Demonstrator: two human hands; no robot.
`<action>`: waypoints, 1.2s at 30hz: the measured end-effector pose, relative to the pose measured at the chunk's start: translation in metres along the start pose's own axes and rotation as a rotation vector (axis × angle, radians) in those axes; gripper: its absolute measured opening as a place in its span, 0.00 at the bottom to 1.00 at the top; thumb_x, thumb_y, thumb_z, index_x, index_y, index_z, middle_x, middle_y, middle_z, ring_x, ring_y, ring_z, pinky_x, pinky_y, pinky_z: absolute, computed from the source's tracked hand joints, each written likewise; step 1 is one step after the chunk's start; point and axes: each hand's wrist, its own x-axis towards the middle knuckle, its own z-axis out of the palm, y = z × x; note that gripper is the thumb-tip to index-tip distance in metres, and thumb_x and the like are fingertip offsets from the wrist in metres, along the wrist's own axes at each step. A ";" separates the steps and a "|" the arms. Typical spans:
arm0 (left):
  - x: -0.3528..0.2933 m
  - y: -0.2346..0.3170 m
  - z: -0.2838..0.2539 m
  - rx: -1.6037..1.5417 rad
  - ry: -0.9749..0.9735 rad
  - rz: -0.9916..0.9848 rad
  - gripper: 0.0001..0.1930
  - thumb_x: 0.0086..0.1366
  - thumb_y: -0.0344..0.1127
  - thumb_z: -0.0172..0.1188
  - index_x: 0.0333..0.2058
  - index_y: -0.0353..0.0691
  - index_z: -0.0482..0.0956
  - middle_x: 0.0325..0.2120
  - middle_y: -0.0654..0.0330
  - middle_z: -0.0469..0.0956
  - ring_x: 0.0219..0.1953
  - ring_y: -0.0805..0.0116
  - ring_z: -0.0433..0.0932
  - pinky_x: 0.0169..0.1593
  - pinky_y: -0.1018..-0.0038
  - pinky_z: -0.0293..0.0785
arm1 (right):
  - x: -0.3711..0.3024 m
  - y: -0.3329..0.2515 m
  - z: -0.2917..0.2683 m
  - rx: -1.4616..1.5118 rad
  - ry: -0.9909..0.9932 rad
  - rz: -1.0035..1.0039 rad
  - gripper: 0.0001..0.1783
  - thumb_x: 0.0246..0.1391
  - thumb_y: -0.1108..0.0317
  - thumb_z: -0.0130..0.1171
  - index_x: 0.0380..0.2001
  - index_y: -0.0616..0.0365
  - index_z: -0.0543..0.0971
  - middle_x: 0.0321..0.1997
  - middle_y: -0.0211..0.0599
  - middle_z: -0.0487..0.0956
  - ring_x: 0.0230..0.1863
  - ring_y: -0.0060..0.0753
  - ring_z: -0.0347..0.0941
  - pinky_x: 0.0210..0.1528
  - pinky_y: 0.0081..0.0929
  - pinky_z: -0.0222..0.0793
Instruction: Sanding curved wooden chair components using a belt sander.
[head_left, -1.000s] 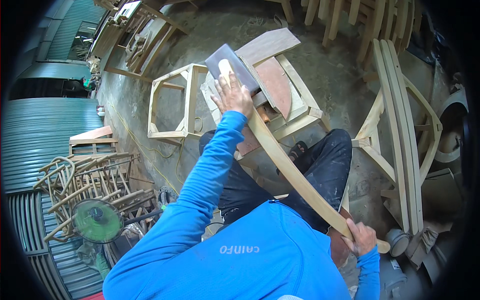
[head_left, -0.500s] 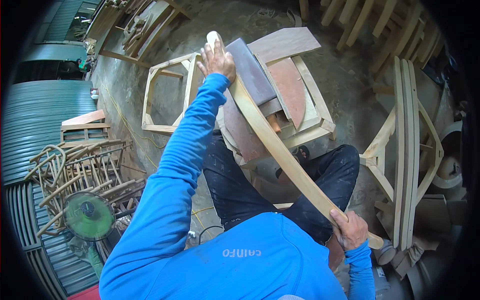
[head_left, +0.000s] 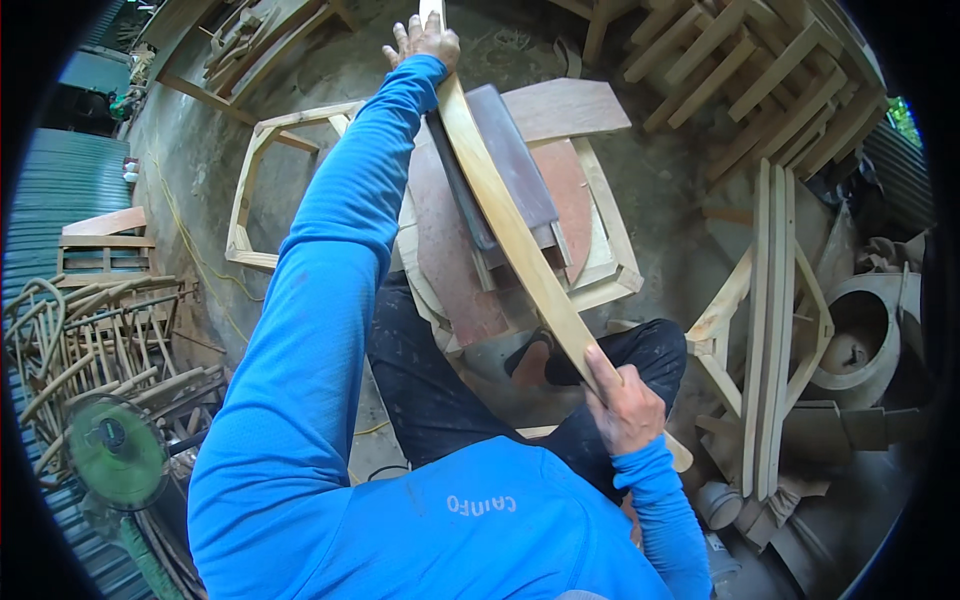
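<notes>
Timber (head_left: 537,280) runs out of view just beyond the left hand (head_left: 426,42).

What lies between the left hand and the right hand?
In the head view, one long curved wooden piece spans from the left hand to the right hand; a grey slab shows along its right edge.

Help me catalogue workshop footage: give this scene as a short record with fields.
Strip: curved pale wood, slanting across the view
Left hand: on the strip's far end
Right hand: gripping near the strip's lower end
Right beside strip: grey slab
View's left: green fan
View's right: long beams
</notes>
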 end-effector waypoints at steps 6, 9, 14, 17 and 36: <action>-0.071 0.016 -0.001 -0.011 0.002 -0.020 0.38 0.68 0.51 0.47 0.76 0.52 0.54 0.77 0.51 0.48 0.79 0.45 0.40 0.76 0.38 0.32 | 0.047 -0.024 0.008 0.052 0.006 0.068 0.42 0.57 0.60 0.67 0.73 0.27 0.64 0.31 0.41 0.71 0.29 0.49 0.78 0.31 0.45 0.77; -0.130 0.025 -0.007 0.001 -0.018 -0.032 0.39 0.66 0.51 0.49 0.75 0.51 0.54 0.77 0.47 0.48 0.79 0.43 0.39 0.75 0.35 0.31 | 0.053 -0.018 0.012 0.036 0.049 0.035 0.41 0.58 0.59 0.66 0.74 0.26 0.63 0.32 0.42 0.72 0.29 0.50 0.79 0.31 0.47 0.77; -0.231 0.056 -0.023 0.060 -0.066 -0.054 0.40 0.67 0.51 0.51 0.75 0.47 0.53 0.76 0.42 0.47 0.79 0.41 0.38 0.74 0.34 0.30 | -0.012 0.020 -0.006 0.133 0.011 -0.040 0.39 0.56 0.64 0.65 0.72 0.32 0.67 0.33 0.43 0.73 0.29 0.49 0.79 0.30 0.45 0.76; -0.280 0.053 -0.033 0.062 0.043 -0.014 0.41 0.67 0.51 0.54 0.75 0.48 0.53 0.75 0.43 0.50 0.78 0.39 0.40 0.74 0.32 0.31 | -0.077 0.038 -0.027 0.194 -0.043 -0.108 0.41 0.50 0.68 0.66 0.70 0.37 0.70 0.33 0.41 0.73 0.29 0.49 0.78 0.31 0.45 0.76; -0.099 0.004 -0.003 -0.051 -0.064 -0.016 0.41 0.65 0.48 0.52 0.76 0.52 0.52 0.77 0.52 0.48 0.79 0.50 0.41 0.76 0.37 0.34 | -0.045 0.035 -0.019 -0.006 0.169 -0.096 0.40 0.40 0.58 0.76 0.61 0.50 0.77 0.34 0.34 0.77 0.32 0.41 0.77 0.33 0.36 0.72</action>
